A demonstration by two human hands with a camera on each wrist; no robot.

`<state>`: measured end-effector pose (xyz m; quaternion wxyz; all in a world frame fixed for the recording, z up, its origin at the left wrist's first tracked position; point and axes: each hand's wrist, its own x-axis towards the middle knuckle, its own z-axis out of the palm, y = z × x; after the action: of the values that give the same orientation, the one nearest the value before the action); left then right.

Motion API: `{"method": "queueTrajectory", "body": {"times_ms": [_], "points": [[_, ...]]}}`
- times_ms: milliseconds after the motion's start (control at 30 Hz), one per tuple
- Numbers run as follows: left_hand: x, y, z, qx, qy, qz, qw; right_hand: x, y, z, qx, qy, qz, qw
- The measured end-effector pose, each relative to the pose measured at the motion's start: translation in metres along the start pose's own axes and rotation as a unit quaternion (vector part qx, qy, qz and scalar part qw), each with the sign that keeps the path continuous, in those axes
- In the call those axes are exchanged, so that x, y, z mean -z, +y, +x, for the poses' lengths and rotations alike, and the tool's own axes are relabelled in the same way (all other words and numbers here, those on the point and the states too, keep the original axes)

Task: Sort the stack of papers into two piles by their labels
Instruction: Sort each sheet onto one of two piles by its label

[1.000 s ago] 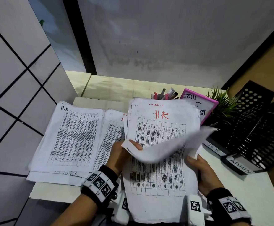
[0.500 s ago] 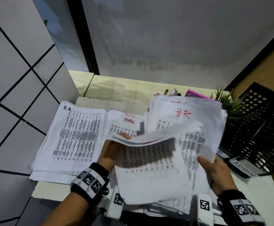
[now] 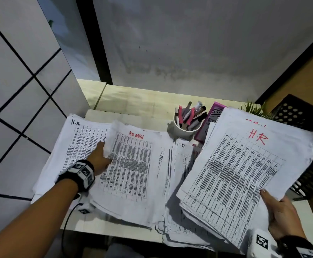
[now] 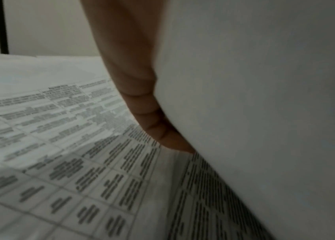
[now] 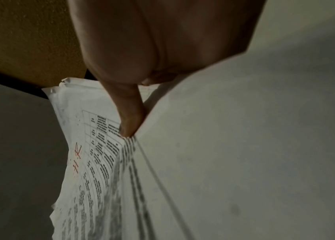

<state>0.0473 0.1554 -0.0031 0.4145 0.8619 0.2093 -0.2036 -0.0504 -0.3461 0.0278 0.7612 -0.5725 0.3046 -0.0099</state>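
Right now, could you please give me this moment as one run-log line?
left hand: holds ADMIN sheet by its left edge, over the ADMIN pile | right hand: grips stack, HR on top | HR pile: far left

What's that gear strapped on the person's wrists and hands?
Both arms are bare, with no sleeves. Each wrist carries a black band with white blocks printed with square black-and-white code markers. A thin black cable hangs from the left one. The right band shows a similar marker.

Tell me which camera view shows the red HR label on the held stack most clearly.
The head view: the HR label is readable at the top of the stack that the right hand holds. The right wrist view shows it small, at a steep angle. The left wrist view does not show it.
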Motion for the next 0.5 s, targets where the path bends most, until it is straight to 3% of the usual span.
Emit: {"method": "queueTrajectory", "body": {"times_ms": [133,333,433,500], "points": [[-0.030,0.007,0.002,0.005,-0.016,-0.031,0.999,-0.005,0.006,-0.001,-0.009,-0.013,-0.027,1.000],[-0.068,0.011,-0.006,0.020,0.037,-0.044,0.998,-0.023,0.012,0.003,-0.025,-0.058,-0.053,0.997],[-0.072,0.031,-0.022,0.010,0.102,0.131,0.986,-0.030,0.014,0.003,-0.019,-0.095,-0.076,0.992],[-0.072,0.047,-0.036,-0.037,0.147,0.158,0.976,-0.034,0.018,0.005,-0.016,-0.097,-0.095,0.991]]}}
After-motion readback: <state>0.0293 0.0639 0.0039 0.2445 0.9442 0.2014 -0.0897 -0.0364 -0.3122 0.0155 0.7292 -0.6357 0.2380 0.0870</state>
